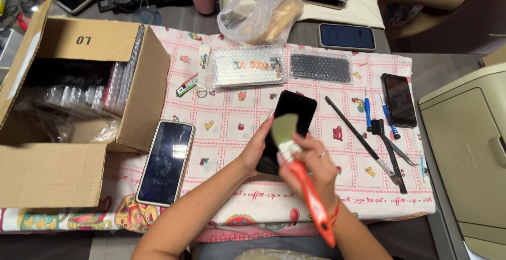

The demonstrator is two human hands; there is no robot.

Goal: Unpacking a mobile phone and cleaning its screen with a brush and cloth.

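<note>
My left hand (256, 150) holds a black phone (294, 113) tilted up over the patterned tablecloth (226, 117), gripping its lower left edge. My right hand (311, 166) grips an orange-handled paintbrush (311, 194) whose pale bristles (284, 128) rest against the phone's dark screen. The brush handle points back toward me.
An open cardboard box (68, 107) of wrapped parts stands at left, with a dark phone (166, 162) lying beside it. Two bubble-wrapped packs (250, 66) lie behind. To the right lie screwdrivers, tweezers and a thin brush (382, 138), and another phone (399, 99). A grey machine (469, 149) is at far right.
</note>
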